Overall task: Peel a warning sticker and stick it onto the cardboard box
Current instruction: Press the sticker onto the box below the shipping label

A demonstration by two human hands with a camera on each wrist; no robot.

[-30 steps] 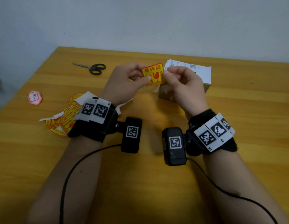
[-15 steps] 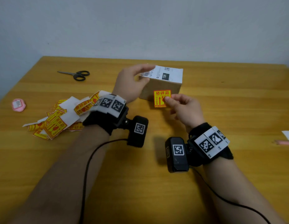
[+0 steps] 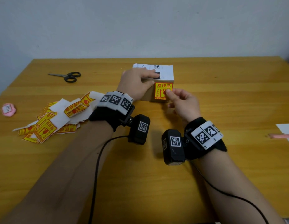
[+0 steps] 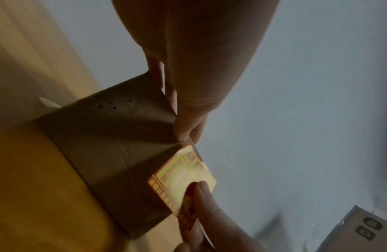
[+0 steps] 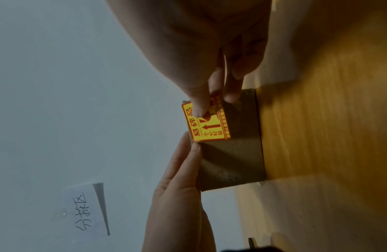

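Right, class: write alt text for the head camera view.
A right hand pinches a yellow warning sticker against the near side of a cardboard box, steadied by the left hand. Loose stickers and scissors lie to the left.

Glossy yellow sticker (image 3: 163,91) on matt brown cardboard box (image 3: 147,94); white paper label (image 3: 163,71) on top; smooth varnished wood table (image 3: 221,97).

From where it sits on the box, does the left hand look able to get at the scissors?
Probably yes. The scissors lie in the open on the table, left of the left hand, nothing between. But that hand is steadying the cardboard box while the right hand pinches the sticker.
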